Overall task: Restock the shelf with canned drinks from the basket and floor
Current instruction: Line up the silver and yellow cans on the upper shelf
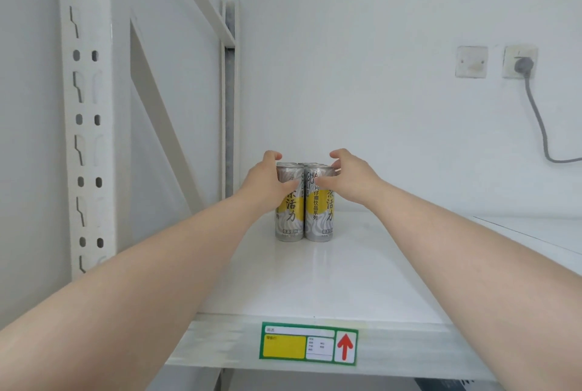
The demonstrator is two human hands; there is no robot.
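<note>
A tight cluster of tall silver-and-yellow drink cans [304, 211] stands upright on the white shelf [315, 280], toward its back. Two cans face me and more tops show behind them. My left hand [267, 178] wraps the left front can near its top, thumb across its face. My right hand [349, 178] cups the right front can from the right, fingers curled over the rim. Both forearms reach in from the bottom corners. The basket and the floor are out of view.
A white slotted upright [86, 113] and diagonal braces stand at the left. The shelf's front lip carries a green label with a red arrow [308, 345]. On the wall at the right are a socket, a grey plug [521, 64] and a hanging cord.
</note>
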